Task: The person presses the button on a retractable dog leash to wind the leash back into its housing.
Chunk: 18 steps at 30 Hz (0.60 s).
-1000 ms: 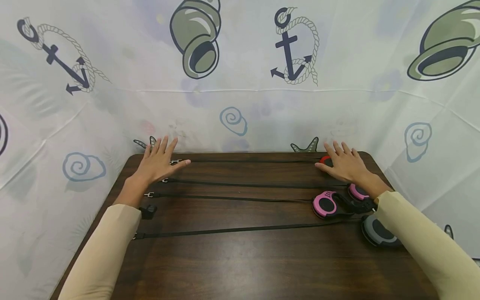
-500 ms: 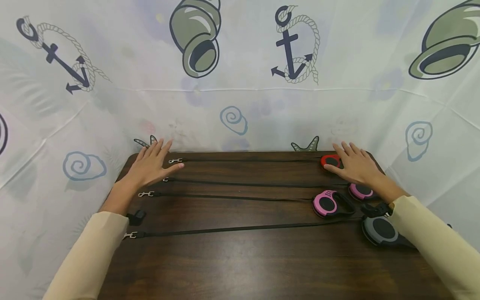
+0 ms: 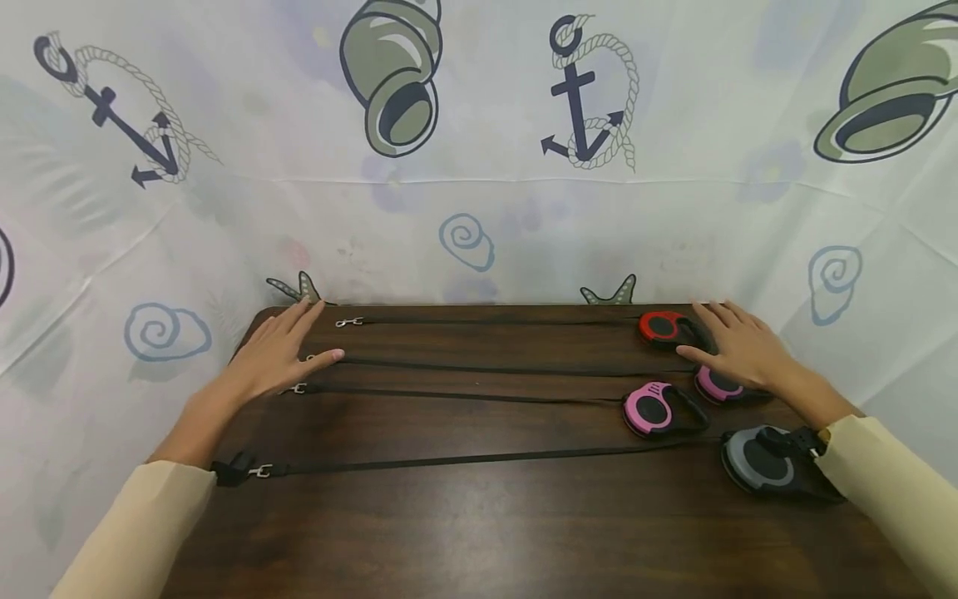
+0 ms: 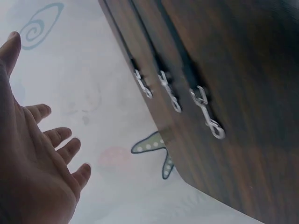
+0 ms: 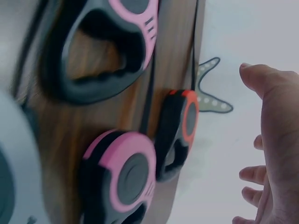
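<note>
My left hand (image 3: 273, 353) is held over the table's left side with straight, spread fingers and holds nothing. Metal snap hooks lie near it: a far one (image 3: 349, 322), others partly behind the hand, and a near one (image 3: 260, 471) by the wrist. My right hand (image 3: 741, 349), also spread and holding nothing, hovers beside a red retractable leash (image 3: 662, 326). It partly covers a pink retractable leash (image 3: 717, 384). A second pink leash (image 3: 649, 408) and a grey leash (image 3: 759, 457) lie closer. Both wrist views show the palms and fingers apart from the leashes.
The leashes' black cords stretch across the dark wooden table (image 3: 479, 532), roughly parallel, with handles right and hooks left. A white cloth (image 3: 509, 233) printed with anchors and shells rises behind the table and along both sides. Black wrist straps sit at each sleeve.
Both hands have drawn apart and back towards the body, the left going left and the right going right. The red leash has come into fuller view. The leashes have stayed put.
</note>
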Each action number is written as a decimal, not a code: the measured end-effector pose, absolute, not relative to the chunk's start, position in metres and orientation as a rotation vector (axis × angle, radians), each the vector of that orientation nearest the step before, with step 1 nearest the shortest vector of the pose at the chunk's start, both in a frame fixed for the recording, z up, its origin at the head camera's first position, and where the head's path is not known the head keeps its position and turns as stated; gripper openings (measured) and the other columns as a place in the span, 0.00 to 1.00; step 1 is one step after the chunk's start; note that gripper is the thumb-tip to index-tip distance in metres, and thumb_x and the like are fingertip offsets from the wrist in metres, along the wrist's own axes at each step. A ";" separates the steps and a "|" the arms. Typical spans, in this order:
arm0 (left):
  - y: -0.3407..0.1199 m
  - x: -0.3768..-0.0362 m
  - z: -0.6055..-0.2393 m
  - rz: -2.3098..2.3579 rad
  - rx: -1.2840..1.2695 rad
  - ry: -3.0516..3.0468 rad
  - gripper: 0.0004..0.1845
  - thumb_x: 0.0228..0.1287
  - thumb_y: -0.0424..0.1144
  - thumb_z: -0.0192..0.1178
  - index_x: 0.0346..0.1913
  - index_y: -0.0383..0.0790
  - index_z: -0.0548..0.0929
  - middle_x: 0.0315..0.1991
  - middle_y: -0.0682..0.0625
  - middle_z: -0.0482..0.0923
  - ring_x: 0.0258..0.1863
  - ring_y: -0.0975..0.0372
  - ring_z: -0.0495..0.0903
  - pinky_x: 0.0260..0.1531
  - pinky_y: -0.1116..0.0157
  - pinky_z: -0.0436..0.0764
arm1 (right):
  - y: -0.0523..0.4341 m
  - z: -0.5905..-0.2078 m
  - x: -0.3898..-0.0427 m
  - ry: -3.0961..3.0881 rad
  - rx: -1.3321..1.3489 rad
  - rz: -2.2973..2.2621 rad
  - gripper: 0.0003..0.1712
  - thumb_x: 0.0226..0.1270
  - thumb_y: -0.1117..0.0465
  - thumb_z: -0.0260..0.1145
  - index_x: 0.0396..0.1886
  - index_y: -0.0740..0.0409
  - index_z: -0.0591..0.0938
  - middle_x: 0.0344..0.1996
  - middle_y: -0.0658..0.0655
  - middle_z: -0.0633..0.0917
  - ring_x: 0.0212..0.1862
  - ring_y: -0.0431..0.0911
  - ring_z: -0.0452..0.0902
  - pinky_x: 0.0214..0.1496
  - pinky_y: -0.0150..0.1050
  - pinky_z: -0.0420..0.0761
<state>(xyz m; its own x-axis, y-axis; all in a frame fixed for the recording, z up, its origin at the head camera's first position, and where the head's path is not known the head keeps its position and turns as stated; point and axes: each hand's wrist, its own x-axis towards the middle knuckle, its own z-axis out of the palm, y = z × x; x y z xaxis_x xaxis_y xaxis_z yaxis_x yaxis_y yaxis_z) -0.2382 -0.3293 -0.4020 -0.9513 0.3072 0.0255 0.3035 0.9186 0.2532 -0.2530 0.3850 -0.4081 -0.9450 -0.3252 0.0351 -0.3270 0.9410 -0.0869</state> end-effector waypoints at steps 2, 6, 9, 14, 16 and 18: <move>-0.332 -0.234 -0.404 0.411 0.493 3.058 0.54 0.74 0.67 0.58 0.86 0.38 0.47 0.84 0.30 0.44 0.82 0.33 0.49 0.77 0.33 0.47 | 0.392 -0.412 -0.249 -3.064 0.526 0.134 0.54 0.76 0.33 0.61 0.82 0.68 0.59 0.76 0.79 0.63 0.78 0.76 0.53 0.74 0.73 0.56; -0.337 -0.228 -0.408 0.433 0.520 3.078 0.54 0.72 0.65 0.62 0.86 0.38 0.50 0.84 0.30 0.47 0.80 0.32 0.52 0.75 0.32 0.51 | 0.406 -0.417 -0.240 -3.062 0.526 0.128 0.54 0.74 0.34 0.63 0.81 0.69 0.61 0.75 0.82 0.63 0.76 0.77 0.55 0.74 0.73 0.58; -0.341 -0.222 -0.412 0.445 0.530 3.093 0.54 0.71 0.63 0.64 0.86 0.39 0.50 0.84 0.30 0.48 0.79 0.30 0.54 0.73 0.30 0.53 | 0.413 -0.419 -0.234 -3.054 0.522 0.158 0.54 0.73 0.35 0.65 0.81 0.70 0.62 0.74 0.83 0.63 0.75 0.78 0.57 0.73 0.74 0.59; -0.350 -0.209 -0.420 0.492 0.551 3.114 0.53 0.70 0.62 0.67 0.86 0.40 0.53 0.83 0.30 0.52 0.77 0.29 0.57 0.69 0.29 0.57 | 0.425 -0.422 -0.224 -3.057 0.492 0.187 0.54 0.72 0.36 0.67 0.81 0.69 0.62 0.75 0.81 0.64 0.74 0.78 0.58 0.71 0.75 0.60; -0.354 -0.204 -0.424 0.515 0.572 3.134 0.52 0.69 0.61 0.68 0.85 0.40 0.56 0.82 0.30 0.55 0.76 0.30 0.59 0.68 0.30 0.60 | 0.430 -0.424 -0.221 -3.064 0.481 0.191 0.54 0.72 0.36 0.68 0.81 0.69 0.62 0.74 0.81 0.64 0.74 0.77 0.59 0.70 0.75 0.61; -0.359 -0.200 -0.429 0.536 0.584 3.146 0.52 0.68 0.59 0.70 0.85 0.41 0.57 0.81 0.31 0.56 0.75 0.30 0.61 0.67 0.30 0.62 | 0.435 -0.424 -0.217 -3.075 0.471 0.198 0.54 0.72 0.37 0.68 0.80 0.70 0.62 0.74 0.81 0.65 0.73 0.77 0.59 0.69 0.76 0.62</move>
